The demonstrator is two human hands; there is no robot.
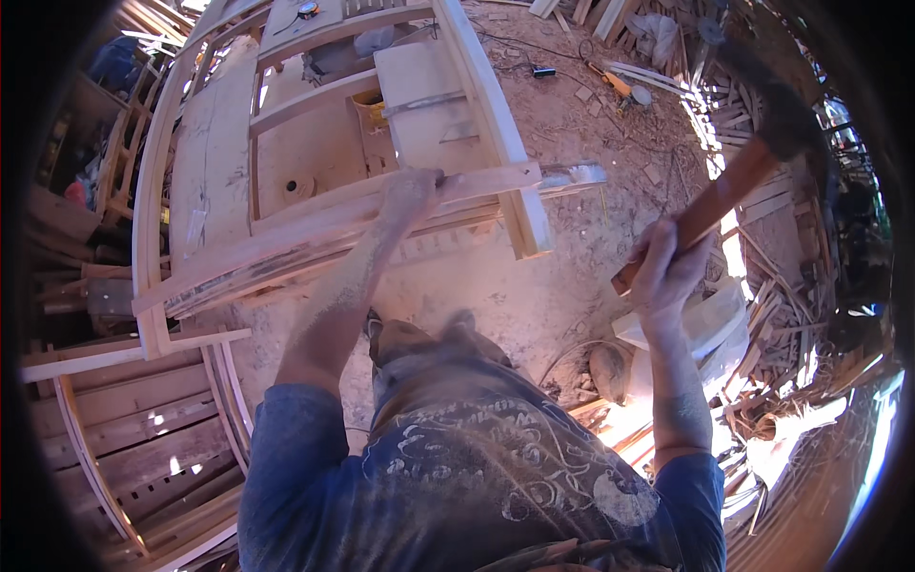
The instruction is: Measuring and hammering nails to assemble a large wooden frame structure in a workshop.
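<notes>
My right hand [667,267] is closed round the wooden handle of a hammer [729,191]. The hammer is raised off to the right, its dark head up and away from the wood. My left hand [412,191] grips a long wooden board [486,179] that lies across the near end of a wooden frame [496,105]. The fingers wrap over the board's far edge, so their tips are hidden. On the right, the board's end rests over the frame's thick side rail. Its other end reaches the left side rail [152,191].
A tape measure [307,10] lies on the far part of the frame. An orange power tool [615,84] and a cable lie on the dusty floor. Scrap wood [762,210] is heaped along the right. Another slatted wooden piece [143,429] stands at lower left.
</notes>
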